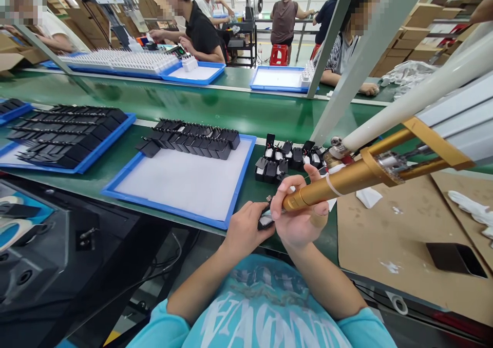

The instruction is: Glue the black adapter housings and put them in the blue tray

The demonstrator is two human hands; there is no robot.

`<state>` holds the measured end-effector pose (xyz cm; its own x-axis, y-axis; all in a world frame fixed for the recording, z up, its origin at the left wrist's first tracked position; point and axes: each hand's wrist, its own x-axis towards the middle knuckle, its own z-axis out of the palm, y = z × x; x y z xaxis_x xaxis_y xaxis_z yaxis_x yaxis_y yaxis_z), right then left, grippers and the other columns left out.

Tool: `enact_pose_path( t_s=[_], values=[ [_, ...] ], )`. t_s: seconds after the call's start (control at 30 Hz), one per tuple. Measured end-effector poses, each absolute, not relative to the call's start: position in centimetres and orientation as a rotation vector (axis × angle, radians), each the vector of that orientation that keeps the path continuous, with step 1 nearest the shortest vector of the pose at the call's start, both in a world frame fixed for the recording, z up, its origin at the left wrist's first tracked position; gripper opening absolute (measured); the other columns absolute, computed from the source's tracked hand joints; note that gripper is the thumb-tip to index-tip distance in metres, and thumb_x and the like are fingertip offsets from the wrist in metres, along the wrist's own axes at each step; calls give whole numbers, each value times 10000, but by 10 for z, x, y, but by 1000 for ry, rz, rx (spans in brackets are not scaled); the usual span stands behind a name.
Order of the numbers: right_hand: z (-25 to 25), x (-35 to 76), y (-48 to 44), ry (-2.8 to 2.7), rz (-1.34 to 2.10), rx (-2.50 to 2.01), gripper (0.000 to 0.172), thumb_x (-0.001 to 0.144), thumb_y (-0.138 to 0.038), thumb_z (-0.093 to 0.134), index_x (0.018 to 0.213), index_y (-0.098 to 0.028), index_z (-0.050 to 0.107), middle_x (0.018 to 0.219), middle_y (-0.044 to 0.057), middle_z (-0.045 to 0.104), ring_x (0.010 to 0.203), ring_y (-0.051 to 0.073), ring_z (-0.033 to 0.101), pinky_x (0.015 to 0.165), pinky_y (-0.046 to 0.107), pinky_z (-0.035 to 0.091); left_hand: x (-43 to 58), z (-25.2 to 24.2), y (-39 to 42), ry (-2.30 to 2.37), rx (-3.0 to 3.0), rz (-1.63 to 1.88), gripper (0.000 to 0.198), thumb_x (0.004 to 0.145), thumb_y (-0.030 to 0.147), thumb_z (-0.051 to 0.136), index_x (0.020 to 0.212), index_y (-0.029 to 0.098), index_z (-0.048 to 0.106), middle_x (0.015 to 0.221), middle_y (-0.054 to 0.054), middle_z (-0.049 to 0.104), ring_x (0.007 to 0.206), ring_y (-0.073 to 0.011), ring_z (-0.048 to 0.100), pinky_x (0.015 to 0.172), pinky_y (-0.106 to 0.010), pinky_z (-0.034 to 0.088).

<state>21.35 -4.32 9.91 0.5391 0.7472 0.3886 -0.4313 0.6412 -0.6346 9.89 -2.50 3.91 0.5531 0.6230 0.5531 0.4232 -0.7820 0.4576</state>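
Left hand [243, 229]: fingers clamped on a small black box [265, 221], which sits in front of the person at the near edge of the green desk [249, 186]. Right hand [296, 227]: fingers curled around the lower end of a golden tool [327, 188], its tip pointing down toward the box; exact contact hidden by the hand. The tool slants up and away to the right of these fingers, joined to a pale arm [408, 107].

Just beyond the fingers, a cluster of open black boxes [271, 171] stands on the desk, some with lids raised and white parts showing inside. Left of the left fingers, near them, a blue-rimmed tray [181, 181]; black boxes in rows [204, 141] fill its far part, the near part bare white. Farther left, well apart from the fingers, a second blue-rimmed tray [109, 143] carries more black boxes [73, 130], closely packed.

Right of the right fingers, cardboard [370, 245] covers the surface, with a dark phone [456, 259] and a white glove [472, 208] on it. Far beyond the fingers, across the green strip, a co-worker in black [204, 35] sits behind trays of white parts [119, 60]
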Motion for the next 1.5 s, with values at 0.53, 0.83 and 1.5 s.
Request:
enact_pose_path(
  t_s=[0.53, 0.83, 1.5],
  values=[
    [97, 215, -46, -707, 710, -509, 424, 853, -591, 416, 1178, -331, 500, 821, -39, 612, 356, 72, 503, 316, 248, 376, 98, 42, -23, 882, 2596, 1031, 211, 837, 250, 636, 1008, 178, 536, 804, -30, 651, 702, -187, 597, 588, -280, 463],
    [95, 224, -44, -658, 697, -555, 420, 829, -611, 414, 1144, -347, 503, 816, -46, 612, 348, 78, 509, 334, 239, 344, 87, 30, -15, 1011, 2445, 811, 338, 801, 274, 671, 1105, 197, 545, 894, -31, 646, 814, -199, 610, 687, -297, 503],
    [73, 279, -69, -598, 565, -700, 436, 818, -609, 440, 1124, -323, 561, 771, -36, 633, 344, 104, 518, 314, 254, 355, 93, 16, -4, 898, 2263, 762, 268, 908, 303, 569, 1149, 221, 656, 1101, -50, 723, 994, -184, 685, 881, -316, 559]
  ],
)
